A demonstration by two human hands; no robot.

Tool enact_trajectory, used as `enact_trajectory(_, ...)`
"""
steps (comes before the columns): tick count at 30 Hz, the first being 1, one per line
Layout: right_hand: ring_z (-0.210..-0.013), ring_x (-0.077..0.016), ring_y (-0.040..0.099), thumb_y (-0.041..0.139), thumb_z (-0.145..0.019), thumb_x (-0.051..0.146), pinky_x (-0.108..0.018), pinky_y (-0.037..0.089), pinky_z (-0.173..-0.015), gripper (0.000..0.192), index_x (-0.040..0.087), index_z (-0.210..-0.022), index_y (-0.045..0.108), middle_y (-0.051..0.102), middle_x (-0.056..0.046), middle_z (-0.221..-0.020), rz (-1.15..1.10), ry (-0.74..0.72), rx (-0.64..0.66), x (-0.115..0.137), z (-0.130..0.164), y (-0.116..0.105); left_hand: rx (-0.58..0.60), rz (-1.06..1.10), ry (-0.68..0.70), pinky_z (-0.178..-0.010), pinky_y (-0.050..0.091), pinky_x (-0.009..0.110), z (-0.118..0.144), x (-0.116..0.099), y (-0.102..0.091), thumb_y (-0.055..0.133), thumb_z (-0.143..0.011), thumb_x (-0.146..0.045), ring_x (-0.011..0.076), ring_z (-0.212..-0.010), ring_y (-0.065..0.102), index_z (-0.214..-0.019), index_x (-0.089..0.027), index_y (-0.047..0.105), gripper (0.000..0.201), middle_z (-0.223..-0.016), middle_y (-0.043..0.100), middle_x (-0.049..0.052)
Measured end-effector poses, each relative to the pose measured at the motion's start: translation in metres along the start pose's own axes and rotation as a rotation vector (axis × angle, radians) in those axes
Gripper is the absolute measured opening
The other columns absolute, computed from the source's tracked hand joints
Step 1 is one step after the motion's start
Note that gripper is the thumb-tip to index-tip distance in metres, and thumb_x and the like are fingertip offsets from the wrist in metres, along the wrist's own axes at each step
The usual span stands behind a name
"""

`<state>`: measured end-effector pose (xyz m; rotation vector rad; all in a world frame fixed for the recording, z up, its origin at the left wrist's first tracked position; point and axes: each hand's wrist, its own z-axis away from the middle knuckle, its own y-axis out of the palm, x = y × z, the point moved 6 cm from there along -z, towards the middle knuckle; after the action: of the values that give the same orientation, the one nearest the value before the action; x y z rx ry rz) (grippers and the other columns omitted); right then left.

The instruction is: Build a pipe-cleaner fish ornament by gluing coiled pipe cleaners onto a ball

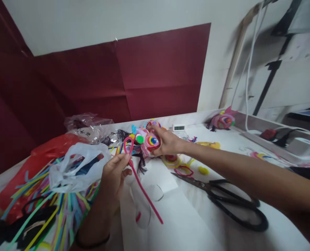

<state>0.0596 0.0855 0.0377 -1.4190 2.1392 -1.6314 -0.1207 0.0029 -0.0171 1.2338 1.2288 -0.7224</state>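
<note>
A white counter [186, 230] is carrying a red plastic bag [35, 164] and a white plastic bag [74, 164], with loose coloured pipe cleaners [53, 212] lying beneath them. Black scissors [230, 198] are lying near the right arm. The right hand [168, 143] is grasping a pink coiled pipe-cleaner figure [151, 141]. The left hand [114, 174], fingers pinched, is holding a looped pink pipe cleaner [139, 181] above the counter

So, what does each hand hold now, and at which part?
Left hand: pink pipe cleaner, pinched just below its looped top. Right hand: colourful spiral craft piece, gripped from its right side.
</note>
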Motion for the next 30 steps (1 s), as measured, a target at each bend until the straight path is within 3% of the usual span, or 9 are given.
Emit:
enact_trajectory(3,-0.107,-0.0341,0.057,0.075,-0.060,0.035,-0.044,0.041,-0.087,0.082,0.014,-0.131,0.040,0.059,-0.017,-0.121,0.120,-0.005,-0.007,0.006,0.005,0.029,-0.023,0.029,-0.032,-0.047,0.046,0.015,-0.001,0.017,-0.012,0.080,-0.060,-0.031,0.0082,-0.061,0.053,-0.072,-0.014,0.068,0.025,-0.069,0.060,-0.001)
enact_trajectory(7,-0.110,-0.0357,0.054,0.072,-0.064,0.039,-0.047,0.037,-0.090,0.077,0.017,-0.131,0.041,0.060,-0.017,-0.120,0.170,0.002,0.004,0.009,0.014,0.059,0.014,0.020,-0.072,-0.049,0.046,0.015,0.000,0.033,-0.017,0.079,-0.061,-0.033,0.0085,-0.060,0.054,-0.071,-0.014,0.066,0.025,-0.069,0.061,-0.002)
enact_trajectory(13,-0.109,-0.0360,0.053,0.068,-0.068,0.043,-0.047,0.036,-0.089,0.073,0.014,-0.131,0.043,0.059,-0.019,-0.118,0.238,-0.024,0.036,0.012,0.025,0.080,0.044,-0.117,-0.050,-0.052,0.049,0.018,0.001,0.043,-0.020,0.075,-0.065,-0.039,0.0109,-0.064,0.054,-0.075,-0.015,0.067,0.027,-0.071,0.058,-0.001)
enact_trajectory(22,-0.112,-0.0365,0.051,0.068,-0.068,0.055,-0.050,0.035,-0.091,0.080,0.014,-0.132,0.043,0.057,-0.019,-0.124,0.222,-0.040,0.034,0.015,0.038,0.082,0.033,-0.187,-0.113,-0.046,0.047,0.018,0.000,0.051,-0.019,0.079,-0.059,-0.041,0.0100,-0.058,0.051,-0.070,-0.014,0.067,0.032,-0.067,0.056,-0.001)
enact_trajectory(30,-0.116,-0.0340,0.052,0.078,-0.059,0.044,-0.049,0.041,-0.093,0.083,0.020,-0.131,0.044,0.056,-0.016,-0.127,-0.050,-0.001,-0.012,-0.002,0.049,0.057,0.043,-0.248,-0.130,-0.049,0.047,0.020,0.000,0.054,-0.021,0.077,-0.060,-0.044,0.0119,-0.061,0.056,-0.073,-0.015,0.069,0.032,-0.070,0.062,0.000)
